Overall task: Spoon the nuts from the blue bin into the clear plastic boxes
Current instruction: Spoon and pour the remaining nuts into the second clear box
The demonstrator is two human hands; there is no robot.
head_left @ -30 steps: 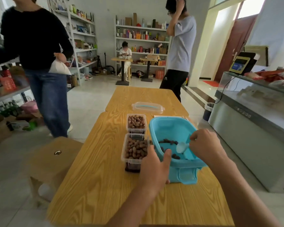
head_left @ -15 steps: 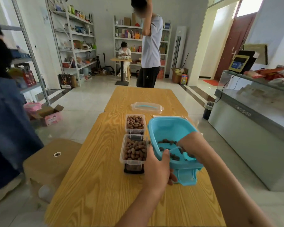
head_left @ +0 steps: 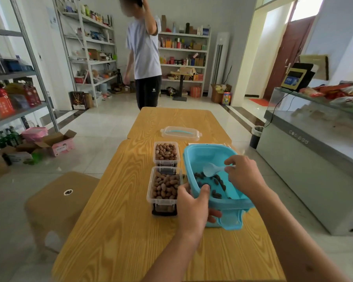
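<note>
The left hand (head_left: 193,208) gripped the near-left corner of the blue bin (head_left: 210,157), thumb over the rim, and appeared to hold the bin tipped. The right hand (head_left: 244,173) pinched the handle of a white spoon (head_left: 211,169), whose bowl hung just above the few dark nuts (head_left: 217,185) left on the bin floor. The nuts lay scattered along the low side.

The step in hand was judged to be scooping the remainder. Good practice: keep the bin tilted so the nuts gather against one wall, then drive the spoon toward that wall and lift level.

The near box (head_left: 165,185) stood just left of the bin, almost touching it, and looked close to full; the far box (head_left: 166,152) behind it was also well filled. A heaped spoonful risked spilling over either rim.

The table (head_left: 114,231) offered open surface near and to the left. Its right edge ran close beside the bin, so the bin should not slide rightward. A clear lid (head_left: 180,133) lay farther away, well apart.
</note>
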